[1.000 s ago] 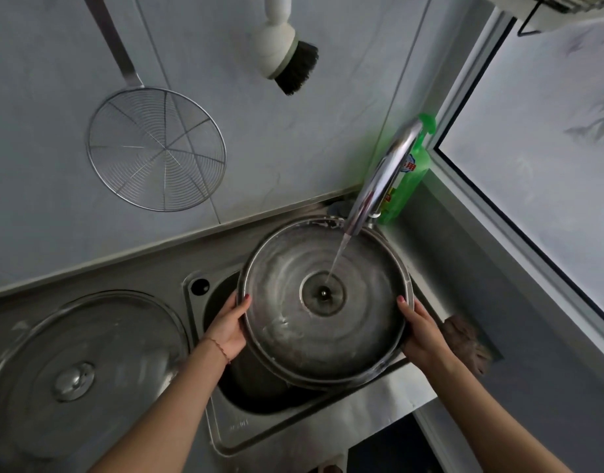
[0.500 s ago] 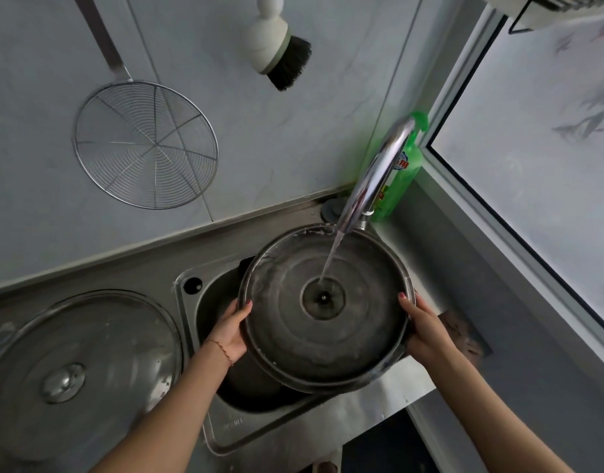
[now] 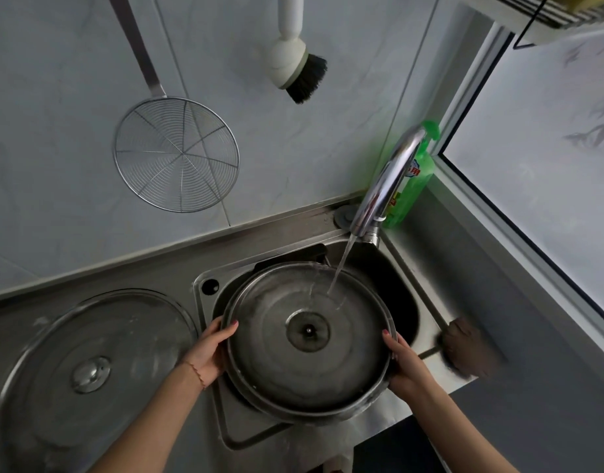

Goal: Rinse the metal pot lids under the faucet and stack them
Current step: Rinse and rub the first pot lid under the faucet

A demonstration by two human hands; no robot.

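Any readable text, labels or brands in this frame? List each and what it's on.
"用": the one legible character, on the blue part of the label of the green bottle behind the faucet.
Rest of that label: mostly hidden by the faucet and too blurred to read.
Stamped mark on the sink rim: none can be made out.
Held pot lid, wire skimmer, brush: no text.

Single head-worn wide-angle view — looks steeply down, close over sink [image 3: 426, 312], tilted toward tiled wall [image 3: 72, 97].
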